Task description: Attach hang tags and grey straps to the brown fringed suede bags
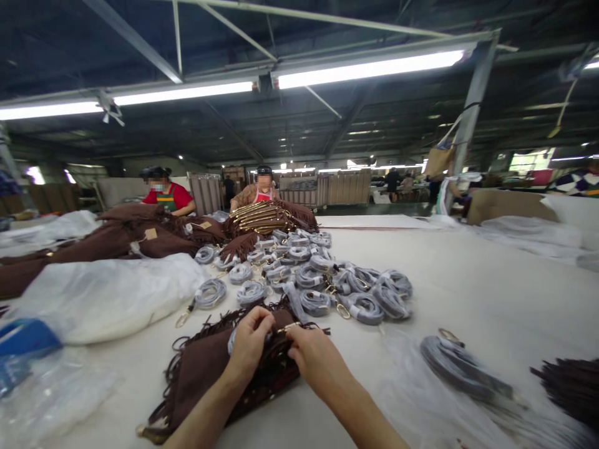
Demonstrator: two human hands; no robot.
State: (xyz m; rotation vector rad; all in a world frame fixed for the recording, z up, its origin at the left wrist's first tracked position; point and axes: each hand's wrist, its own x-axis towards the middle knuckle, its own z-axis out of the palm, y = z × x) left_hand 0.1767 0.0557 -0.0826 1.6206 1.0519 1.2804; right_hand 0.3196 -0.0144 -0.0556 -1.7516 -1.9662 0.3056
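A dark brown fringed bag [201,374] lies on the table in front of me, with gold-coloured metal along its edge. My left hand [250,343] is over the bag, fingers curled together in a pinch; what lies between them is hidden. Under that hand a bit of a grey wrapped strap [231,340] shows. Close beside it, my right hand [316,355] pinches a gold-coloured metal fitting [287,327] at the bag's upper edge. Just beyond the bag lies a heap of coiled straps [316,302] in grey wrapping, with gold-coloured clips.
Brown bags [135,234] are piled at the far left, behind white plastic sheeting [112,293]. A blue object [28,340] sits at the left edge. Another wrapped strap [461,365] and dark fringe [568,386] lie at the right. Two co-workers face the table's far side.
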